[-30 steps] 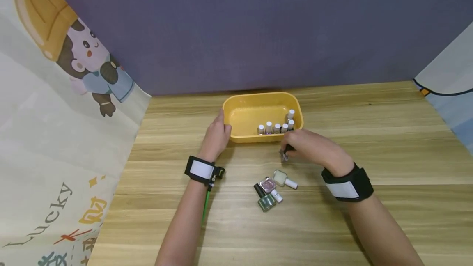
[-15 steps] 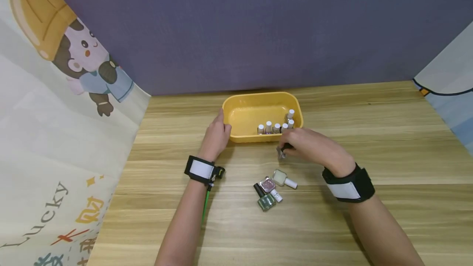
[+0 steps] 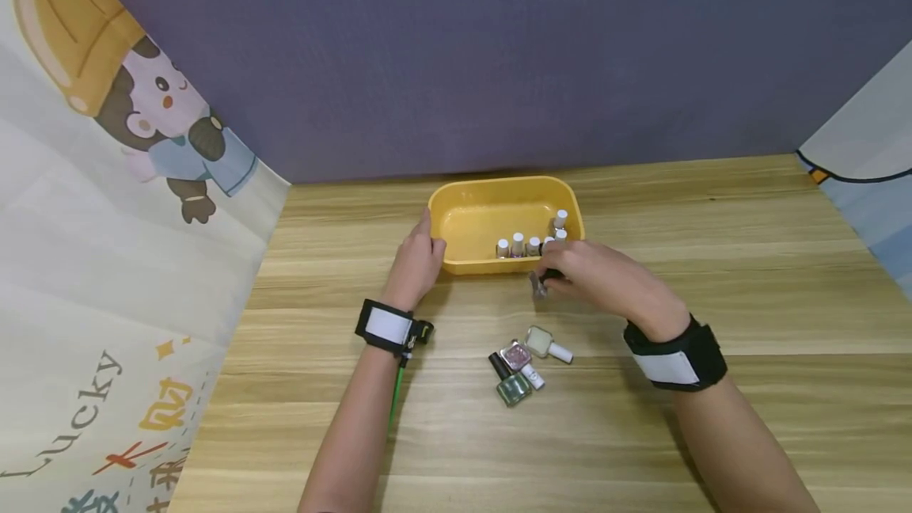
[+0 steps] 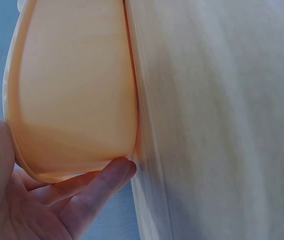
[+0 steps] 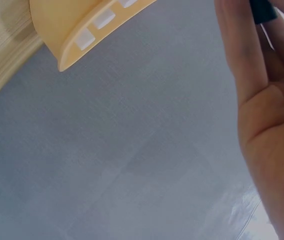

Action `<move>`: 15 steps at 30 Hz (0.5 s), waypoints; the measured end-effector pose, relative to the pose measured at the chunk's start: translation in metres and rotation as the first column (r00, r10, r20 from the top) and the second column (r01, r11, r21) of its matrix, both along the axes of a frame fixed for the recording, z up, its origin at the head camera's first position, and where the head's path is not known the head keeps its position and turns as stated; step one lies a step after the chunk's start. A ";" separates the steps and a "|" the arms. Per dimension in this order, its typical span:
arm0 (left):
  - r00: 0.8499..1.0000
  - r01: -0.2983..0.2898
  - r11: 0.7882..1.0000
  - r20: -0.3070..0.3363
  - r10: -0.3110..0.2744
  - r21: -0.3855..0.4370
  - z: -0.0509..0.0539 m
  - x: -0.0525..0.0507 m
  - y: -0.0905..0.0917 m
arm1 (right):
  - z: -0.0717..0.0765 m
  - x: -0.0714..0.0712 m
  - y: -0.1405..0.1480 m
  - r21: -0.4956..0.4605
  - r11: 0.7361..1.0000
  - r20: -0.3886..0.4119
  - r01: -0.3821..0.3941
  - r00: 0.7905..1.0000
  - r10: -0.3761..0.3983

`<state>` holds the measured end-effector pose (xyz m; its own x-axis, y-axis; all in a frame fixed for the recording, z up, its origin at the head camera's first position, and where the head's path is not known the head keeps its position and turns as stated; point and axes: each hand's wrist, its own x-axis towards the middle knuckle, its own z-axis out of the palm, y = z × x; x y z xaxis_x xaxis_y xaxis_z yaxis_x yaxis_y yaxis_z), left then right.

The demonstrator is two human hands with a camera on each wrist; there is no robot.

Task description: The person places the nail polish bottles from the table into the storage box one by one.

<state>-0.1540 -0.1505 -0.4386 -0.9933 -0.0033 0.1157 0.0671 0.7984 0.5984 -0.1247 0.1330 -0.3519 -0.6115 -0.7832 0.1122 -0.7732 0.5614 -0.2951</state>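
At the left end of a yellow plastic basket (image 3: pixel 470 267), my left hand (image 3: pixel 415 266) holds the end wall; in the left wrist view its fingers (image 4: pixel 89 200) bend against the outside of that wall. Just in front of the basket's right part, my right hand (image 3: pixel 602 279) pinches a nail polish bottle (image 3: pixel 537 286) by its dark cap (image 5: pixel 263 11), glass end pointing left. Its body looks greyish and glittery, partly hidden by the fingers. Several white-capped nail polish bottles (image 3: pixel 518 245) stand upright along the basket's front and right sides.
Three nail polish bottles lie on the wooden table (image 3: pixel 606 450) before the basket: a green one (image 3: pixel 514 389) with black cap, a pink glittery one (image 3: pixel 516 355) and a pale cream one (image 3: pixel 539 341), both white-capped. A purple-grey wall (image 3: pixel 499 62) rises behind the basket.
My right hand has moved slightly left and up towards the basket's front rim, carrying the nail polish bottle. The left hand and the basket have stayed in place.
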 end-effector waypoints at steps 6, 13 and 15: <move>1.000 -0.003 1.000 0.010 0.003 -0.004 0.001 0.000 -0.001 | 0.000 -0.001 0.000 -0.047 0.999 -0.054 -0.007 0.999 0.005; 1.000 0.004 1.000 0.029 -0.004 0.016 0.003 0.002 -0.001 | -0.001 -0.002 0.001 -0.099 0.995 -0.133 -0.027 0.991 0.014; 1.000 0.006 1.000 0.026 -0.006 0.021 0.004 0.003 -0.001 | 0.000 -0.002 0.000 -0.104 0.994 -0.151 -0.031 0.988 0.015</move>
<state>-0.1514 -0.1512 -0.4351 -0.9959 0.0005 0.0900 0.0561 0.7854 0.6164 -0.1262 0.1330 -0.3516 -0.5633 -0.7759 0.2840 -0.8256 0.5146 -0.2315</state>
